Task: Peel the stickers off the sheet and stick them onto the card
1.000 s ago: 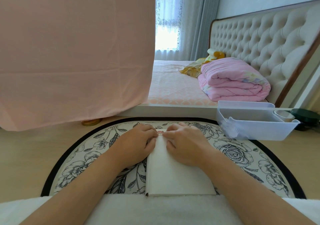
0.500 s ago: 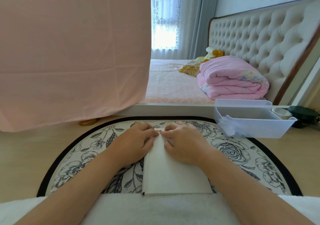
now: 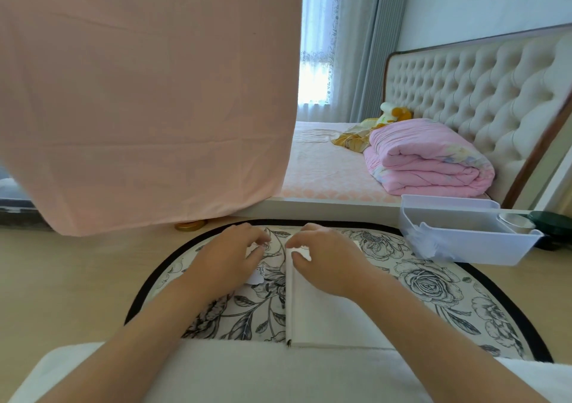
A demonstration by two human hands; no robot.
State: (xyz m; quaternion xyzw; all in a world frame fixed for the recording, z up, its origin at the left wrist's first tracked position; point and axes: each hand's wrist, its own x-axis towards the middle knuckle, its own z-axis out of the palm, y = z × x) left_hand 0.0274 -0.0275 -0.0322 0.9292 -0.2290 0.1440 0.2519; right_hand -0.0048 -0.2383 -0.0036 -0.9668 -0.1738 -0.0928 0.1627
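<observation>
A white card (image 3: 328,319) lies on the floral mat (image 3: 433,285), its spine edge running towards me. My right hand (image 3: 331,263) rests on the card's far end, with curled fingers and thumb pinching its top left corner. My left hand (image 3: 227,258) sits just left of the card on the mat, fingers curled round a small white sticker sheet (image 3: 257,274) that shows under the palm and between the fingertips. A gap of bare mat separates the two hands. Any sticker on the card is hidden by my right hand.
A clear plastic bin (image 3: 464,241) stands at the mat's right rear, a dark green object (image 3: 554,226) behind it. A gold lid (image 3: 190,225) lies under the hanging pink cloth (image 3: 148,99). A white towel (image 3: 247,371) covers the near edge. The bed is beyond.
My hands, fingertips together at the card's top before, have parted. The left hand has drawn left off the card with the sticker sheet. The view has shifted slightly.
</observation>
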